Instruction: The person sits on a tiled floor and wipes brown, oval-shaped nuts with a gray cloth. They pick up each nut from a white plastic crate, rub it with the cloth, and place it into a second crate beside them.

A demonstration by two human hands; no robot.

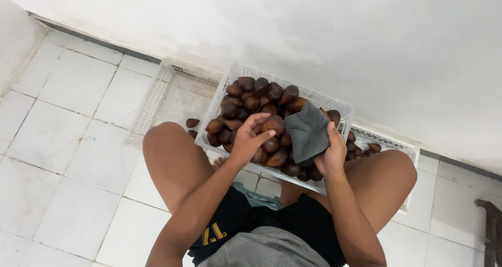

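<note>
Fruit, brown and scaly-skinned, heaped in a white slatted crate [225, 89] that stands on the tiled floor [63, 141] against the wall [340, 37], just beyond the seated person's knees.

Item one: single fruit [273, 125], at the near side of the crate's heap, pinched between thumb and fingertips of the left hand [247, 141]. Grip closed on it. Judged firm, light, with a rough, prickly skin that will not slip; best taken round its broad middle, not its pointed tip.

Item two: grey cloth [307, 132], over the near right part of the crate, held folded in the right hand [330, 154]. Grip closed on its lower edge. Judged soft and limp; it will drape wherever unsupported.

Item three: loose fruits [192, 123], on the floor just left of the crate, beside a second, flatter white crate [157, 97].

Item four: further fruits [361, 151] in a third white crate [387, 141] just right of the main crate, partly hidden behind the right knee.
</note>
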